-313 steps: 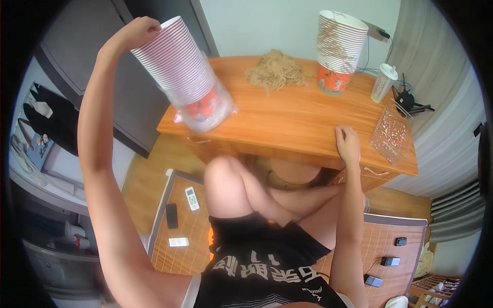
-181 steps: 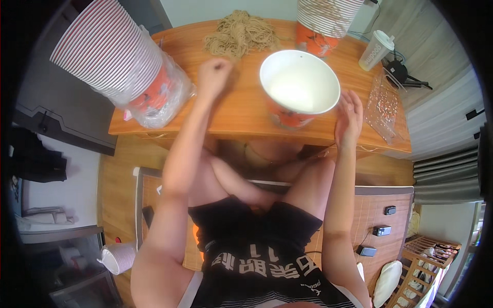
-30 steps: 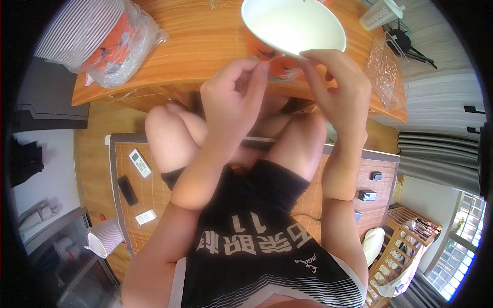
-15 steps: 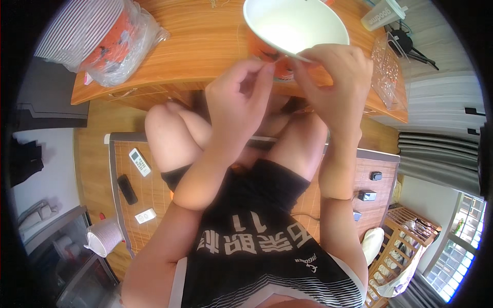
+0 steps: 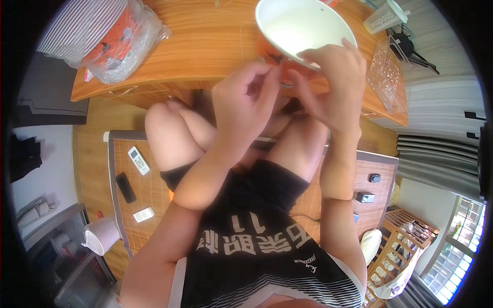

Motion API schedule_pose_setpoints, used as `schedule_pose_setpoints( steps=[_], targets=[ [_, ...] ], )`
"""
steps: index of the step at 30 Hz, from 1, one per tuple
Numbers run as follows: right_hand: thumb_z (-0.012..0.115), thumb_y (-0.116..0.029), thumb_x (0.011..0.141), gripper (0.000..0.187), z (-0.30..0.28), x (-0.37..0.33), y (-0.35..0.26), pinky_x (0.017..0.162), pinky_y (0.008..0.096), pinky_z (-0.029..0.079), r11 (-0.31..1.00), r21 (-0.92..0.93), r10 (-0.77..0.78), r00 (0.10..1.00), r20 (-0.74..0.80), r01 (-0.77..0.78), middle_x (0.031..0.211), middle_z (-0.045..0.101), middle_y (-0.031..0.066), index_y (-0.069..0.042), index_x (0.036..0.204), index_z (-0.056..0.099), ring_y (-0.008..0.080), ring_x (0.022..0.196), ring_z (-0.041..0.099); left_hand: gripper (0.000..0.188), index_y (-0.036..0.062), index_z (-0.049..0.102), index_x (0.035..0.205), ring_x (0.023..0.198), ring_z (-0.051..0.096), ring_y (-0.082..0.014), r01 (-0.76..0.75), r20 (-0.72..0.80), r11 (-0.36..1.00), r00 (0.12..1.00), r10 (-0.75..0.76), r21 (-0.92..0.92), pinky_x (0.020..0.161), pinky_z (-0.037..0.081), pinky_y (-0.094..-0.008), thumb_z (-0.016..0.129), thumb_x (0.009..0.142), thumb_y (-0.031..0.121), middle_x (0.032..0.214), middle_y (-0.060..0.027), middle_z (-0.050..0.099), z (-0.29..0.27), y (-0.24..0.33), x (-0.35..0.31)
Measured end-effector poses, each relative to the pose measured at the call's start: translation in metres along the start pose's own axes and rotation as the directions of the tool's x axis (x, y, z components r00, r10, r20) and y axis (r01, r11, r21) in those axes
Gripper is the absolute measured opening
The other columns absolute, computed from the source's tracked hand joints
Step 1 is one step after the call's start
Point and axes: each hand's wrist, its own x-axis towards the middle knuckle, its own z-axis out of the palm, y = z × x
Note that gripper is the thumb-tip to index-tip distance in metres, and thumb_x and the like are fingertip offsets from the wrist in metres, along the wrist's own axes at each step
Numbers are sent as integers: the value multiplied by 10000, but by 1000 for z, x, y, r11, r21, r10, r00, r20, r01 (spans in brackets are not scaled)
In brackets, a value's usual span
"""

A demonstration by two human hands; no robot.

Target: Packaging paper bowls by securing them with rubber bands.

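An orange bucket [image 5: 290,66] with dark printed figures and a white inside stands tilted toward me at the front of the wooden table. My left hand [image 5: 244,100] is closed in a pinch beside its near wall, just below the rim. Whatever lies between thumb and forefinger is too small or hidden to name. My right hand [image 5: 339,84] reaches over the rim on the right side. Its fingers rest at the rim, and the thumb stands apart, low by the outer wall. A small hole shows near the bucket's far rim.
On the table [image 5: 205,41], a plastic-wrapped stack of similar buckets [image 5: 115,46] stands left. A clear tray [image 5: 387,77] and a lidded cup [image 5: 385,18] are at right. Behind my legs, a mat holds a remote control [image 5: 138,160] and a black phone [image 5: 125,188].
The bucket has shifted slightly to the right. My left hand has moved a little right with it, and my right thumb has dropped away from the rim.
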Motion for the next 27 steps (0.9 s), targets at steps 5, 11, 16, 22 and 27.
schedule_pose_setpoints(
  steps=[5, 11, 16, 22, 27],
  targets=[
    [662, -150, 892, 113, -34, 18, 11, 857, 372, 499, 971, 152, 152, 969, 195, -183, 815, 716, 79, -88, 958, 730, 280, 771, 636, 102, -20, 711, 974, 670, 546, -5, 7, 52, 999, 999, -5, -46, 578, 416, -170, 701, 963, 81, 752, 16, 674, 4, 10, -2],
    [594, -93, 976, 191, -43, 63, 32, 877, 287, 505, 827, 329, 68, 663, 746, -456, 981, 727, 89, 0, 1096, 709, 166, 956, 664, 134, -22, 711, 1011, 677, 556, -13, -40, 94, 998, 995, 45, -57, 582, 427, -175, 699, 969, 104, 769, 3, 695, 4, 3, -2],
    [618, -114, 972, 196, -27, 83, 49, 854, 272, 498, 823, 333, -62, 512, 857, -459, 985, 711, 54, -3, 1107, 706, 111, 935, 629, 148, -23, 713, 1031, 696, 574, -18, -65, 80, 997, 994, 68, -40, 600, 440, -179, 697, 971, 111, 798, -18, 716, 6, 2, 0],
    [621, -139, 970, 197, -11, 94, 51, 838, 265, 488, 762, 320, -121, 361, 925, -563, 955, 682, 14, -9, 1095, 700, 82, 903, 588, 147, -26, 712, 1034, 717, 599, -26, -20, 84, 998, 996, 25, -55, 626, 466, -187, 695, 971, 106, 812, -31, 727, 1, 2, 2],
    [605, -125, 967, 156, -8, 89, 50, 818, 258, 476, 777, 330, -133, 373, 918, -537, 913, 655, 2, -8, 1031, 686, 78, 875, 567, 140, -28, 710, 1032, 735, 619, -35, -15, 93, 998, 995, 20, -56, 649, 487, -196, 692, 972, 97, 818, -34, 730, 1, 2, 2]
  ],
)
